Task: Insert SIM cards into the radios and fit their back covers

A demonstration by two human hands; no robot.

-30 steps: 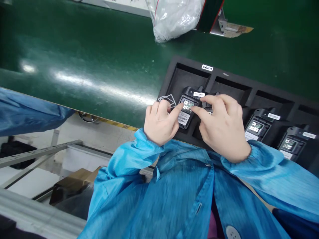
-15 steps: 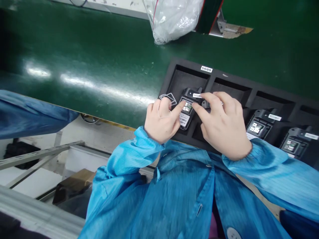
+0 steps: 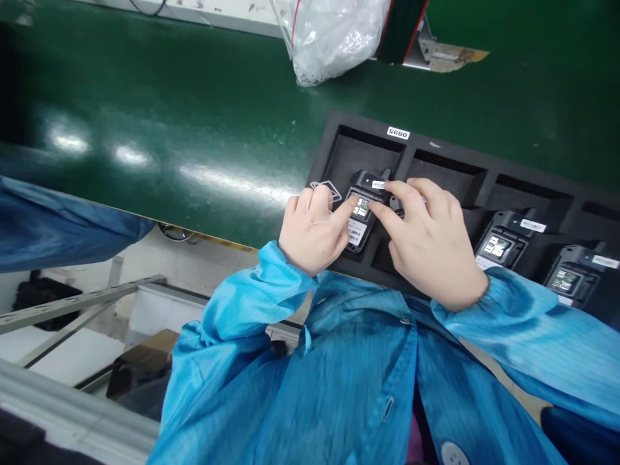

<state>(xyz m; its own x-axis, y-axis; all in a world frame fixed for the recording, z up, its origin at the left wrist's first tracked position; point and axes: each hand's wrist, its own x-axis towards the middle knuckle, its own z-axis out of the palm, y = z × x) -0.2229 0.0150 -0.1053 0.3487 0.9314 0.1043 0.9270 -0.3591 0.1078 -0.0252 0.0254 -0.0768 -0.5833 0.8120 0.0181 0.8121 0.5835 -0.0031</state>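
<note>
Both hands working at one radio [image 3: 356, 236], tray's L-end pocket.
Hardly anything's changing over the last sec: fingertips are staying at the open bay [image 3: 361, 208], only the thin frames [image 3: 334, 188] by the L hand [image 3: 311, 226] are looking flatter, so work's prob. still centring on this unit. L hand is curling its rear fingers, apparently pinching the frames, index reaching to the bay's L edge. R hand [image 3: 426, 236] is spreading its fingers, one at the bay's R edge, another by the upper label [image 3: 378, 185]; nothing's showing in its grip, contact pressure can't tell. Radio's lying back-up in the tray [image 3: 450, 148] on the table [image 3: 217, 116], antenna [image 3: 386, 174] pointing away from the wearer, long axis running away & leaning slightly R.
</note>
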